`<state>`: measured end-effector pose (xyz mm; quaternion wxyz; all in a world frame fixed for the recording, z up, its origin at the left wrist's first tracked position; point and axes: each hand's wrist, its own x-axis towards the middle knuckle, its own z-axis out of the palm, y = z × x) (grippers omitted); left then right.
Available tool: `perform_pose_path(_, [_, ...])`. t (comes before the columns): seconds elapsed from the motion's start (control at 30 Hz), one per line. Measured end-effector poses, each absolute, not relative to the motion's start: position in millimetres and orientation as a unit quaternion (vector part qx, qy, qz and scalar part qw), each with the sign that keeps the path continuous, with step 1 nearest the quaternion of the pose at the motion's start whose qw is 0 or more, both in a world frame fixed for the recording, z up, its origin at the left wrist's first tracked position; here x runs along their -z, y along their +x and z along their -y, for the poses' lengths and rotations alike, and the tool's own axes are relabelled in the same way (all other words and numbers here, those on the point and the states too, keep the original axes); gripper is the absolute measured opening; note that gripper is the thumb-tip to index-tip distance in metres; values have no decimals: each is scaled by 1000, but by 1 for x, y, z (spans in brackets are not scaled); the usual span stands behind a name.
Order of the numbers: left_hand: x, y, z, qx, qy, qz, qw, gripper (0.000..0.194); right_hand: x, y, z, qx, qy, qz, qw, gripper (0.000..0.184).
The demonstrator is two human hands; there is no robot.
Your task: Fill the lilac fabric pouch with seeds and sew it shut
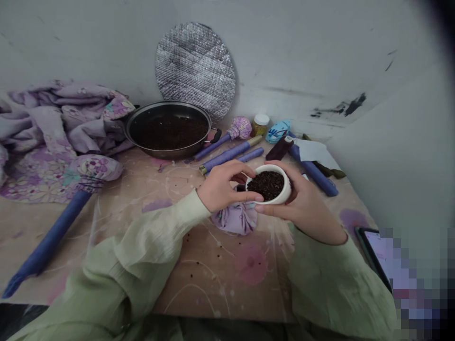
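Note:
A small white cup filled with dark seeds is held up above the table, its mouth tilted toward me. My right hand wraps round its right side, thumb along the front. At the left, my left hand has its thumb at the rim and its fingers curled about that side. Below the cup lies a gathered purple floral cloth piece; my hands and the cup hide part of it. A few loose dark seeds are scattered on the patterned table cover.
A wide dark pan holding dark stuff stands at the back left before a round silver mat. Purple cloth and a blue-handled cloth-headed stick lie left. Beyond my hands are blue rods and a jar. A phone lies right.

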<state>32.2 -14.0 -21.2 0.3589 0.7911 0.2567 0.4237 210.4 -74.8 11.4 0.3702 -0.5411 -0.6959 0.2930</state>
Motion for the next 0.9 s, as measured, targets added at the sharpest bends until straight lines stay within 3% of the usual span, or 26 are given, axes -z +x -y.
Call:
perform_pose_path(0.4, [22, 33, 14, -429, 790, -261, 352, 41, -13, 210, 76, -287, -545, 698, 366, 68])
perform_pose_path(0.9, [19, 33, 15, -419, 815, -261, 303, 27, -13, 209, 76, -287, -550, 695, 363, 70])
